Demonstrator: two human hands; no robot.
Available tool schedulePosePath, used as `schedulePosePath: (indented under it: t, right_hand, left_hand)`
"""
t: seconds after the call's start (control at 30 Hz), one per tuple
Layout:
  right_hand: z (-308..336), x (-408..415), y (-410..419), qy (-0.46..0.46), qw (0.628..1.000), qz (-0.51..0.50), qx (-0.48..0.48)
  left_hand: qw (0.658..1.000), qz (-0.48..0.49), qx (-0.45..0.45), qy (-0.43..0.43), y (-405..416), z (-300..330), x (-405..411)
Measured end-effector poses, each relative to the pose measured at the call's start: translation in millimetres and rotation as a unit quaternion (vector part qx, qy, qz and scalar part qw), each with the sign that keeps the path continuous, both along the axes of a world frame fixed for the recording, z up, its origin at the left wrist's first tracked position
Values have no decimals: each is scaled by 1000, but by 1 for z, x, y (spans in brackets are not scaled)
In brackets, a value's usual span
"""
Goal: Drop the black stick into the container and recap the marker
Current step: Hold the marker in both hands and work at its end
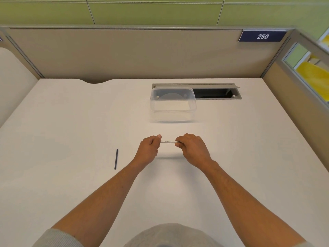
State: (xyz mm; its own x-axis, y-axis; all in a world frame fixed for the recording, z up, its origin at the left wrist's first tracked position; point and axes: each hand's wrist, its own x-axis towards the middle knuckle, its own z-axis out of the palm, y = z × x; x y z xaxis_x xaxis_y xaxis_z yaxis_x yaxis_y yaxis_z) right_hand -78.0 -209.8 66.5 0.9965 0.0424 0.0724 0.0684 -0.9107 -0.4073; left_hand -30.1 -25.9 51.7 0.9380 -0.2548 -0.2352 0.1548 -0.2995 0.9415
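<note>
A white marker (168,141) with small black print is held level above the middle of the white desk (71,122). My left hand (149,150) grips its left end and my right hand (191,147) grips its right end; both ends and any cap are hidden inside the fingers. The thin black stick (116,159) lies on the desk to the left of my left hand, untouched, pointing away from me. A clear plastic container (173,106) with no lid stands beyond my hands, and nothing shows inside it.
Behind the container an open cable hatch (213,93) is cut into the desk. Beige partition walls (124,54) close the back and both sides. A blue sign reading 250 (262,36) hangs at the back right.
</note>
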Motion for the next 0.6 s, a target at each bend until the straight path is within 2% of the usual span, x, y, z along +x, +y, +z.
schedulePosePath:
  t: [0.1, 0.2, 0.33, 0.43, 0.6]
  right_hand:
    - [0, 0, 1, 0, 1000, 1, -1]
    - [-1, -1, -1, 2, 1000, -5, -1]
    - [0, 0, -4, -1, 1000, -14, 2]
    - [1, 1, -3, -3, 1000, -12, 1]
    - [1, 0, -3, -2, 1000, -5, -1]
  left_hand:
    - [1000, 3, -2, 19, 0, 0, 0]
    - [999, -13, 40, -22, 3, -4, -1]
    - [998, -36, 7, -45, 5, -7, -1]
    - [997, -47, 15, -63, 5, -6, -1]
    - [998, -51, 2, -25, 6, -3, 0]
